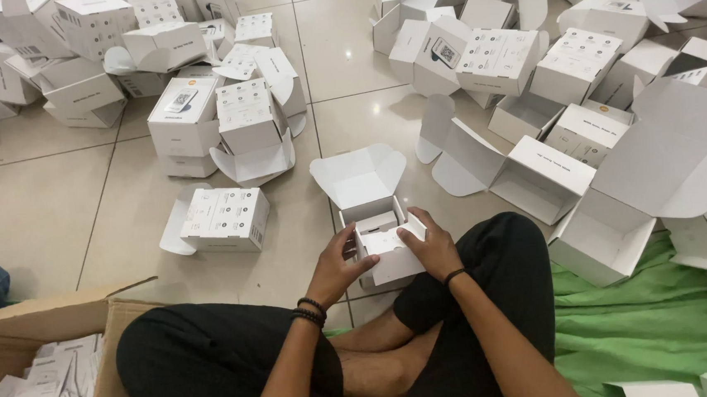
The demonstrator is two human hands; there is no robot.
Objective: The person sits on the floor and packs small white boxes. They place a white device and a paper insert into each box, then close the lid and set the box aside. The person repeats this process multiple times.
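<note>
I sit cross-legged on a tiled floor. A small white cardboard box [367,191] stands open in front of my legs, its lid flaps raised. My left hand [337,262] grips the box's left side with a thumb on the white insert [390,243] inside it. My right hand [431,243] presses on the insert from the right. Both wrists wear dark bracelets.
Many white boxes lie scattered: a pile at the far left [94,42], a closed one [224,218] to my left, open ones [613,230] at right. A brown carton [39,324] with white flat inserts sits at lower left. Green cloth [652,318] covers the floor at right.
</note>
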